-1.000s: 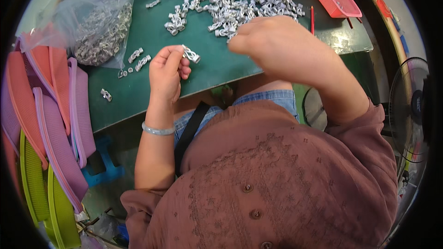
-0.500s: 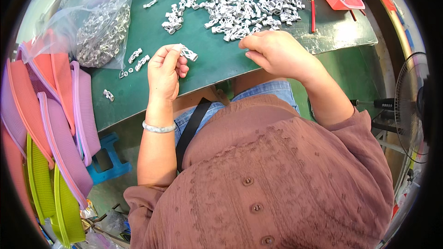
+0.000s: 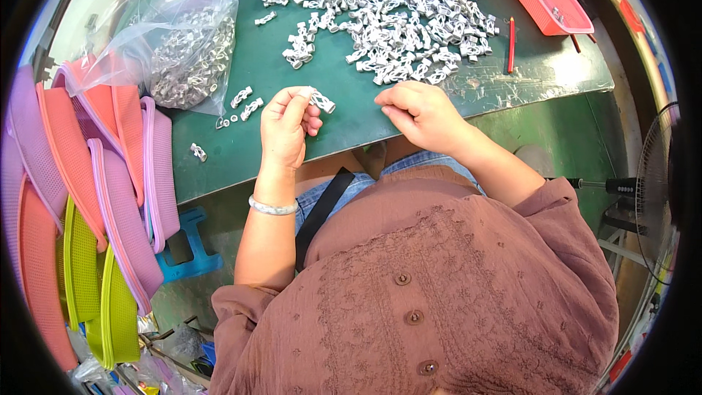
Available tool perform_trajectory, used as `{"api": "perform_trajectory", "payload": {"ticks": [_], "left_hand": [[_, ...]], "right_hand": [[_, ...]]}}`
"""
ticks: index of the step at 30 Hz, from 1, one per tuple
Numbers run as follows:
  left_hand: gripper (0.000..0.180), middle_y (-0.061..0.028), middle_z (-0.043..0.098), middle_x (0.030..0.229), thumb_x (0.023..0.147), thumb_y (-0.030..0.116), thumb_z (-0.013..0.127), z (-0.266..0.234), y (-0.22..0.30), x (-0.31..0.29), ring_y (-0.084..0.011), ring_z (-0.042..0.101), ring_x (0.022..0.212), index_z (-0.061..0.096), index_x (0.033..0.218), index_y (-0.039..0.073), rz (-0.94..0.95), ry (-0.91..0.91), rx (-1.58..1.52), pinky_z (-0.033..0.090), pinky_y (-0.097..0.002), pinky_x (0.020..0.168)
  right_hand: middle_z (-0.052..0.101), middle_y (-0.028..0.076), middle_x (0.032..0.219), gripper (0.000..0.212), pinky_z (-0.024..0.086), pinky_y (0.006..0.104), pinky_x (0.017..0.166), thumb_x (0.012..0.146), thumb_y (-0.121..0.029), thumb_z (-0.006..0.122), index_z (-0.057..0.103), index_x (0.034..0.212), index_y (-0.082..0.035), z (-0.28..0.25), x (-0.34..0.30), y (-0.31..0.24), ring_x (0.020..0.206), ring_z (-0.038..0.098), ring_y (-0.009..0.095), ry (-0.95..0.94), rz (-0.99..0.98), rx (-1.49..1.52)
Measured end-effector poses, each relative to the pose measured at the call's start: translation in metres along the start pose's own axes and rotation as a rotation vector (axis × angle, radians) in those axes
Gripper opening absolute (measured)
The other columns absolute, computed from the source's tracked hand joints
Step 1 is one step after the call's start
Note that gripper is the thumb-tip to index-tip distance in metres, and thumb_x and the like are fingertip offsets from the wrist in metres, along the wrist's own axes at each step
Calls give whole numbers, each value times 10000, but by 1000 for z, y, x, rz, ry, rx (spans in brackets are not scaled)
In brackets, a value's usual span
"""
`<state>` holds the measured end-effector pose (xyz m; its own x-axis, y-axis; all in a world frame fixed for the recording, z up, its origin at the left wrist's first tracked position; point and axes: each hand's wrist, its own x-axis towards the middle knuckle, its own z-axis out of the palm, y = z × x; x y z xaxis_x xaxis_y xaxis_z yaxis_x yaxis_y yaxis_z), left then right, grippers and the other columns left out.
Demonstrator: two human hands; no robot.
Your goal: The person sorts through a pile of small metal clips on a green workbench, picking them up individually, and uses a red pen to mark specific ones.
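My left hand (image 3: 287, 126) pinches a small grey openwork metal piece (image 3: 322, 102) between thumb and fingers, over the near part of the green table (image 3: 344, 126). To its right, my right hand (image 3: 424, 113) has thumb and index finger drawn together, pointing toward that piece with a gap between. Whatever the right fingertips may hold is too small or hidden to make out. Just beyond them spreads a large heap of similar grey pieces (image 3: 409, 22). A smaller cluster of pieces (image 3: 299, 47) sits past my left hand.
Left of my hands lie a few loose pieces (image 3: 241, 96) and small rings (image 3: 225, 122). A clear plastic bag (image 3: 194, 58) of grey parts stands at the far left, above stacked coloured mesh baskets (image 3: 117, 197). Rightward are a red pencil (image 3: 511, 47), pink basket (image 3: 545, 0) and fan (image 3: 654, 190).
My right hand has moved left and slightly nearer me, away from the heap's edge and toward my left hand. The left hand keeps its piece. The whole view has shifted a little.
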<state>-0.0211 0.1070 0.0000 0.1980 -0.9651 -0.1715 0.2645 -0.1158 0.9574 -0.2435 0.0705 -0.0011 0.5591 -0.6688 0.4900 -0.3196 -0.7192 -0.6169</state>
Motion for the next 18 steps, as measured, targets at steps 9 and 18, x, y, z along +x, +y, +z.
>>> {"api": "perform_trajectory", "payload": {"ticks": [9,18], "left_hand": [[120,-58,601,708,864,140,521,20,2,1,-94,551,545,553,886,27,-41,-16,-67,440,-199,493],[96,-94,610,789,875,91,473,54,4,-4,-132,580,638,523,915,19,-78,-145,54,477,-237,583]], "right_hand": [[583,40,786,335,437,220,591,746,-19,626,500,1057,-20,20,33,-1,647,519,76,-170,230,452],[578,13,806,201,433,203,656,795,-4,568,528,992,-3,-5,57,30,733,529,60,-172,338,842]]}}
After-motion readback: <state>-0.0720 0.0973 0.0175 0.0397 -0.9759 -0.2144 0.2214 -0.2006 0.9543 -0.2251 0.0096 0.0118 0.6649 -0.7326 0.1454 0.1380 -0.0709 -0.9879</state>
